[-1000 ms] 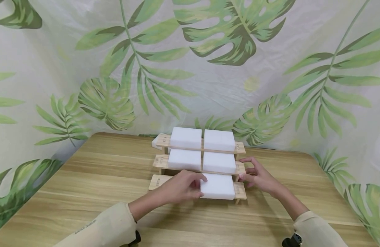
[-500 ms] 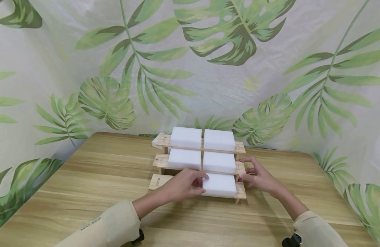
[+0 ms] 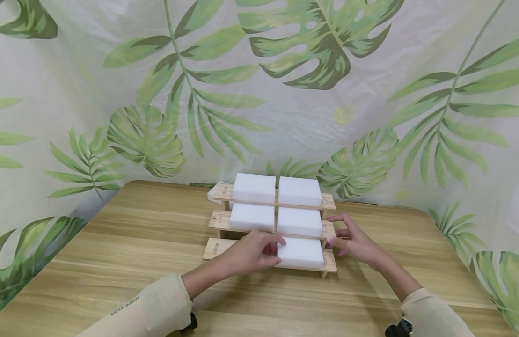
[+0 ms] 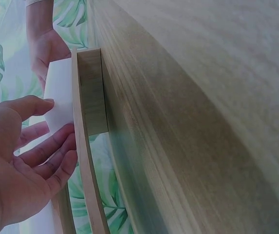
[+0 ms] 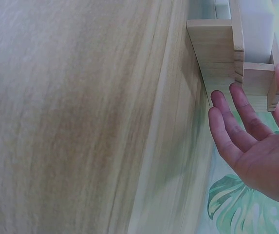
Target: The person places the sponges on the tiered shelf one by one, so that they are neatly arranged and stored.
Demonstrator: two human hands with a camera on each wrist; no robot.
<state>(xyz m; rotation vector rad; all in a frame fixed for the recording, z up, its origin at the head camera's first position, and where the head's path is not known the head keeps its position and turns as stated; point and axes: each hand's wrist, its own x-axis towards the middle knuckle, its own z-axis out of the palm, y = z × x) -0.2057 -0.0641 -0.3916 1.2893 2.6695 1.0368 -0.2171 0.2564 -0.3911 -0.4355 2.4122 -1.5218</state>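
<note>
A stepped wooden stand (image 3: 219,219) with three tiers carries white foam blocks. Two blocks stand side by side on the top tier and two on the middle tier. On the bottom tier, the right-hand block (image 3: 300,252) lies flat; my left hand (image 3: 246,252) holds it at its left end, thumb and fingers about that end. In the left wrist view the fingertips meet the same block (image 4: 59,90) near the tier's edge. My right hand (image 3: 355,241) grips the right end of the middle tier between thumb and forefinger; its other fingers spread loosely (image 5: 249,122).
Behind the stand's upper left corner, another white piece (image 3: 213,194) partly shows. The wooden table (image 3: 116,262) extends around the stand. A leaf-print cloth (image 3: 293,117) hangs behind the table's back edge.
My left hand has shifted the bottom-tier block slightly back and to the right, then stayed nearly still over the last half second. My right hand has kept its place at the stand.
</note>
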